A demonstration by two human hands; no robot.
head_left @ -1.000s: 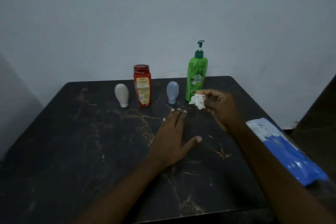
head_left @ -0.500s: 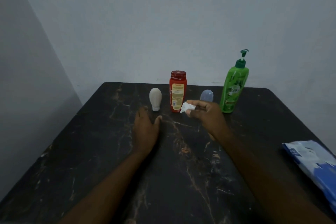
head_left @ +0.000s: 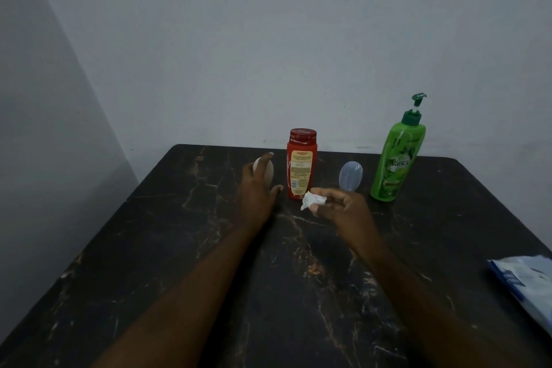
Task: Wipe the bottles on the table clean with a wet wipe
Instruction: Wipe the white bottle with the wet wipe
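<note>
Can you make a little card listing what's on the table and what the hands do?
table: dark table with pale veins
bottles: white bottle, red bottle, clear bottle, green pump bottle, upright in a row
left: left hand, fingers straight, in front of the white bottle; touch unclear
right: right hand pinches a crumpled wipe near the red bottle
extra: pack of wipes at the table's right edge

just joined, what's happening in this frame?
A person is at a dark table with four bottles. The right hand pinches a crumpled wipe in front of the red bottle. The left hand, fingers fairly straight, covers most of the white bottle; grip unclear. The blue bottle and green pump bottle stand untouched; a wipes pack lies at the right edge.
</note>
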